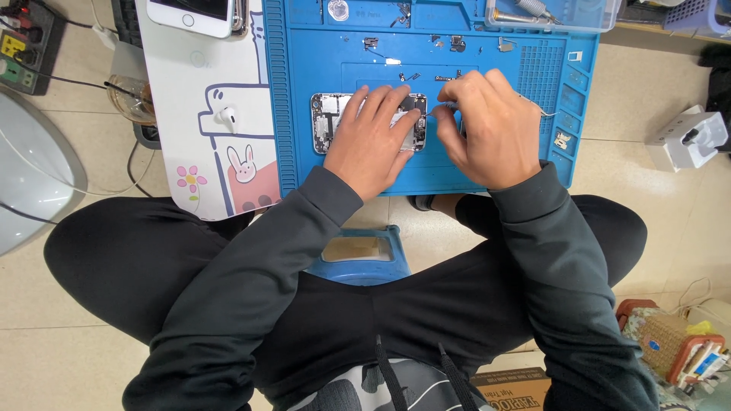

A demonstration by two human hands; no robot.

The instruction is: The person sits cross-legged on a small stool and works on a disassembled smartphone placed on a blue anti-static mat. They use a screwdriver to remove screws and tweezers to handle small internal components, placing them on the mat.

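Head view shows an opened phone body lying on a blue repair mat, its inner parts bared, near the mat's middle. The left hand lies flat over it, fingers spread and pressing it down, so most of the casing is hidden. The right hand is pinched together on thin metal tweezers, whose tip points at the phone's right edge. By the look of it, this is the fine picking stage: a small part or screw is being lifted from or set into the body, though the part itself is too small to tell. The next move seems to call for a steady tip and a still casing. Tiny screws and brackets lie scattered just above the hands and could be knocked. A clear plastic tray sits at the mat's top right, a white phone on a cartoon-printed pad to the left, a white device on the floor at the right.
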